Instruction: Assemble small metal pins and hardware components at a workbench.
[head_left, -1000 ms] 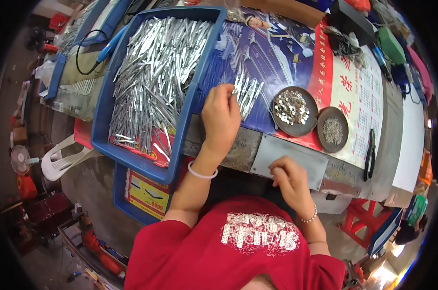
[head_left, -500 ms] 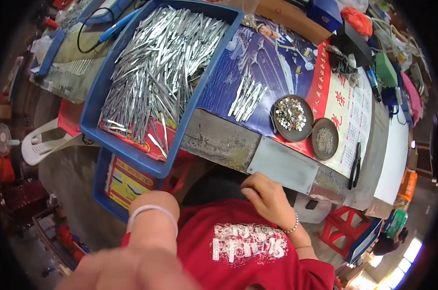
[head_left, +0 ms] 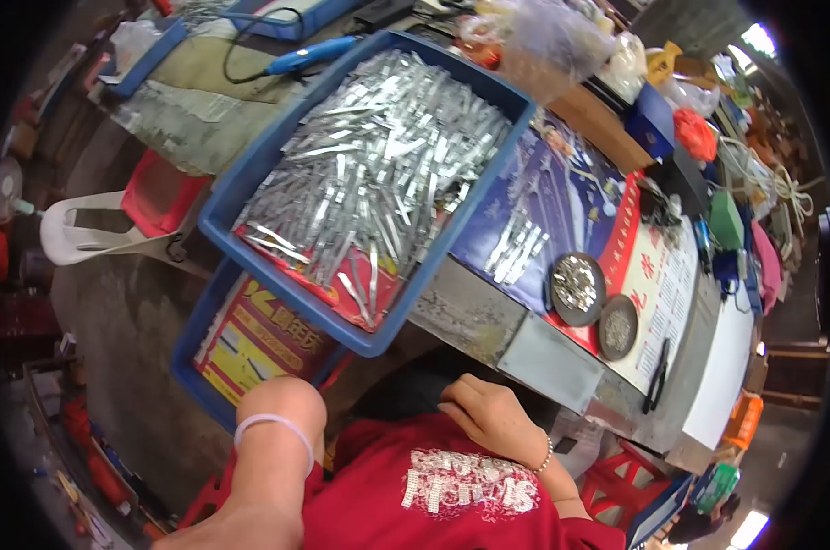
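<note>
Having been over the small row of metal strips [head_left: 518,249] a second ago, the left arm is now bending back toward the camera, its elbow [head_left: 283,400] pointing up at the surface [head_left: 451,302]; the view is also turning, so the trays are sitting farther right than half a second ago. That row is lying loosely side by side on a poster [head_left: 612,247], just right of a big blue tray [head_left: 367,339]. Many more strips [head_left: 378,165] are filling the tray in a tangled heap. Below it, a second blue tray [head_left: 195,350] is holding a red and yellow printed card [head_left: 259,344], near the bent elbow. The left hand is running out past the lower edge, so I cannot tell how its fingers are standing. The right hand [head_left: 493,417] is resting against the red shirt [head_left: 360,463], its fingers lying together in a loose curl; I cannot tell whether they are hiding anything. Right of the row, one brown dish [head_left: 571,320] is holding shiny discs, and a smaller dish [head_left: 614,354], just beside it, is holding fine metal bits. Farther right, black pliers [head_left: 656,376] are lying near the poster's edge. Leftward, a white chair [head_left: 62,229] is standing on the floor.
</note>
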Motion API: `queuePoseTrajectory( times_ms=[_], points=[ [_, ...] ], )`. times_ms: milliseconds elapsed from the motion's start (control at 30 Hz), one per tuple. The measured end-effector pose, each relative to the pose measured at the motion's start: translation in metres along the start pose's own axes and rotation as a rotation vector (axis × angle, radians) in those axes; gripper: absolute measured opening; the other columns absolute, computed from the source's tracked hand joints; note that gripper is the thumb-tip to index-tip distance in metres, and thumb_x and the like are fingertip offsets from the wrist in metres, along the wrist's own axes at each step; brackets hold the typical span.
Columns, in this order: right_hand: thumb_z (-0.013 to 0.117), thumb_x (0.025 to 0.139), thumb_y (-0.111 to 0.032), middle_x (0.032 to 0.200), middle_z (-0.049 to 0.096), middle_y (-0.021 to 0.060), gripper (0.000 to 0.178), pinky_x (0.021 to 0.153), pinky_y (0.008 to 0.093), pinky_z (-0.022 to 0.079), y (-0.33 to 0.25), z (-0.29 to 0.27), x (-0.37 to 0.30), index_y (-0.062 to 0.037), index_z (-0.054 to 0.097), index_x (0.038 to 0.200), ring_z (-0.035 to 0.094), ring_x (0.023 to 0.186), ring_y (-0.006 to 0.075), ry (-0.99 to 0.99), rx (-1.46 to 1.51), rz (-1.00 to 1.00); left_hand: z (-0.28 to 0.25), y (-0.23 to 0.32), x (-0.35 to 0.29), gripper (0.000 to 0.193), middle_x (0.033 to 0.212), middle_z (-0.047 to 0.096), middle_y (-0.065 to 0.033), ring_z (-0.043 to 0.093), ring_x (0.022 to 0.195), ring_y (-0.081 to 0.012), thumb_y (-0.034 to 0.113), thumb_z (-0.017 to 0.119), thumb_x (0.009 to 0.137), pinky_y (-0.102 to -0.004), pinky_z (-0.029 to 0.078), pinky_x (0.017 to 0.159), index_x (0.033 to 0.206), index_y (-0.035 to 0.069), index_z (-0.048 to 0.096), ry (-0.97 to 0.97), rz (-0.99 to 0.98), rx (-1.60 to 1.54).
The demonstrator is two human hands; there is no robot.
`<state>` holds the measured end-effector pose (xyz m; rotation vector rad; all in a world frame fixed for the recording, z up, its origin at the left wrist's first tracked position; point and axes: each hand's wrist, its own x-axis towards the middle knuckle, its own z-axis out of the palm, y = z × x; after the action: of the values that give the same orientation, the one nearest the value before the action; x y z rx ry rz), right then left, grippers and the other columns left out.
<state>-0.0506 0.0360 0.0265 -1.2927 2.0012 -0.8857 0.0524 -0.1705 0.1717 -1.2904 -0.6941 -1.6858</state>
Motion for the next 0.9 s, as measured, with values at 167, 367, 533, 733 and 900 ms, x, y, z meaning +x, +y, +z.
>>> queuePoseTrajectory(
  times_ms=[167,367,533,733,900],
  points=[
    [0.063,0.082,-0.015,0.08,0.055,0.014,0.015,0.062,0.0396,0.047,0.001,0.003,0.004,-0.0028,0.057,0.09,0.057,0.072,0.0334,-0.088,-0.088,0.005,-0.052,0.015,-0.042,0.011,0.067,0.056,-0.0071,0.056,0.054,-0.0183,0.01,0.057,0.08,-0.0301,0.045,0.049,0.07,0.006,0.058,-0.144,-0.568,0.604],
    [0.061,0.084,-0.016,0.08,0.054,0.0148,0.016,0.062,0.0422,0.046,0.0,0.01,0.002,-0.0025,0.055,0.089,0.056,0.072,0.0348,-0.14,-0.104,0.014,-0.157,-0.001,-0.092,0.014,0.087,0.057,-0.011,0.059,0.078,-0.0282,0.001,0.059,0.079,-0.0358,0.047,0.067,0.092,0.005,0.064,-0.551,-1.348,1.133],
    [0.06,0.084,-0.017,0.081,0.054,0.015,0.017,0.065,0.0417,0.046,0.001,0.015,-0.003,-0.0023,0.056,0.091,0.057,0.075,0.0346,-0.13,-0.105,0.068,-0.193,-0.02,-0.109,0.015,0.088,0.05,-0.0112,0.056,0.089,-0.0293,0.007,0.057,0.075,-0.0393,0.046,0.074,0.089,0.005,0.059,-1.278,-1.392,1.049],
    [0.061,0.082,-0.017,0.081,0.055,0.0148,0.017,0.066,0.0419,0.047,0.003,0.015,-0.007,-0.003,0.054,0.09,0.057,0.075,0.0346,-0.095,-0.117,0.077,-0.192,-0.033,-0.106,0.014,0.09,0.052,-0.0082,0.056,0.09,-0.024,0.012,0.05,0.081,-0.0342,0.046,0.073,0.089,0.005,0.059,-1.659,-1.215,0.92],
    [0.061,0.082,-0.018,0.081,0.054,0.014,0.019,0.066,0.0415,0.046,0.012,0.012,-0.016,-0.0036,0.053,0.091,0.056,0.075,0.0339,-0.086,-0.128,0.056,-0.182,-0.03,-0.098,0.012,0.089,0.052,-0.0045,0.053,0.093,-0.0183,0.013,0.05,0.081,-0.0318,0.041,0.079,0.09,0.007,0.054,-1.767,-1.118,0.917]
  ],
)
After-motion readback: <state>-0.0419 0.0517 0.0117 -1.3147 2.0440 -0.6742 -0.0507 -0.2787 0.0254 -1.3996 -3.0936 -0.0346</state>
